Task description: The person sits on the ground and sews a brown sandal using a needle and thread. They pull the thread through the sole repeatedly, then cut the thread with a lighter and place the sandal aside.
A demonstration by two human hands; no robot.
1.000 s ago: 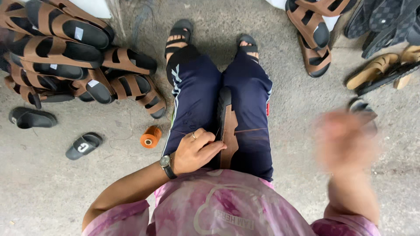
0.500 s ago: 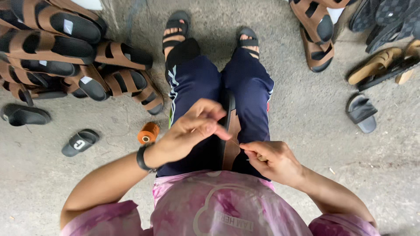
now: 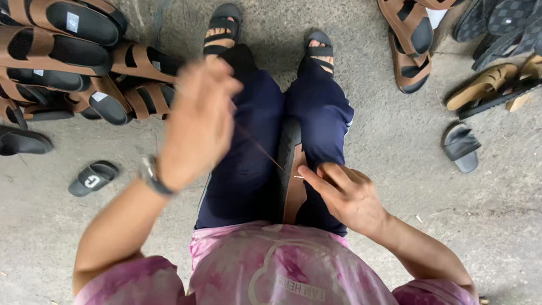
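A brown sandal (image 3: 293, 175) with a black sole is wedged upright between my knees, over dark blue trousers. My right hand (image 3: 344, 195) rests on it, fingertips pressing the brown edge near a small needle. My left hand (image 3: 197, 121) is raised and blurred above my left thigh, fingers pinched on a thin thread (image 3: 262, 149) that runs taut down to the sandal. A watch sits on my left wrist. Both my feet wear black sandals at the top of the view.
A pile of brown and black sandals (image 3: 73, 62) lies on the concrete at the left. Small black slides (image 3: 93, 176) lie near it. More sandals (image 3: 412, 45) and slippers (image 3: 485, 85) are scattered at the upper right, with a grey slide (image 3: 462, 147) below them.
My left hand has swung up and to the left, drawing the thread out from the sandal. My right hand came in from the right and settled on the sandal's edge.
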